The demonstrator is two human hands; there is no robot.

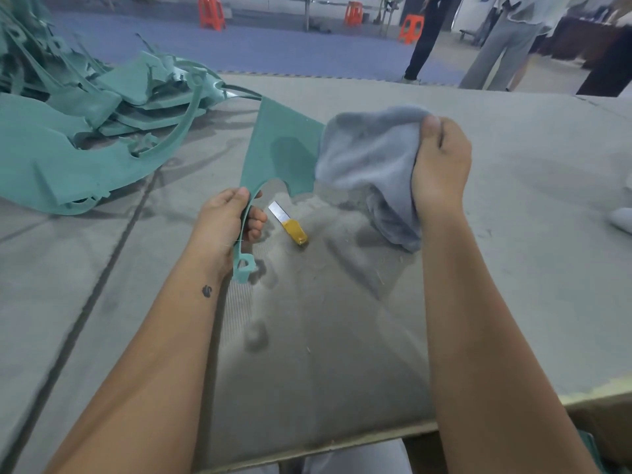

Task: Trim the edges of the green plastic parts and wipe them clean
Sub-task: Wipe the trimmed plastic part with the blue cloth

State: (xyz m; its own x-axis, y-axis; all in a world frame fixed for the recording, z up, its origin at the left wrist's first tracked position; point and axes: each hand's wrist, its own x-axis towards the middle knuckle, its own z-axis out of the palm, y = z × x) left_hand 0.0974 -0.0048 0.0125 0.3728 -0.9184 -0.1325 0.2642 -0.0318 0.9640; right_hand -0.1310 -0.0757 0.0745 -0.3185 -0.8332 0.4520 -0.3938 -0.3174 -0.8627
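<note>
- While I look down from the head camera, I see two bare forearms reaching over a grey work table [513,206].
- My left hand [225,224] holds a green plastic part [273,145] lifted above the table, thumb on the near face and fingers curled round its thin curved arm.
- That part is a flat panel with a curved cut-out along its lower edge; its narrow arm runs down past the left wrist and ends in a small looped tab.
- My right hand [439,165] is bunched tightly round a grey-blue cloth [369,155], fingers curled into the fabric.
- The cloth lies against the right edge of the green panel and covers that edge; a loose fold hangs down to the table below the hand.
- A scraper knife [289,223] with a short metal blade and yellow handle lies flat on the table between the two hands, untouched, blade pointing away from me.
- A pile of green plastic parts and offcuts [85,131] lies at the far left of the table, well apart from the held part.
- Fine shavings and dust are scattered on the table near the knife.
- Beyond the table I see a blue floor, orange stools [211,12], and the legs of standing people [496,46].
</note>
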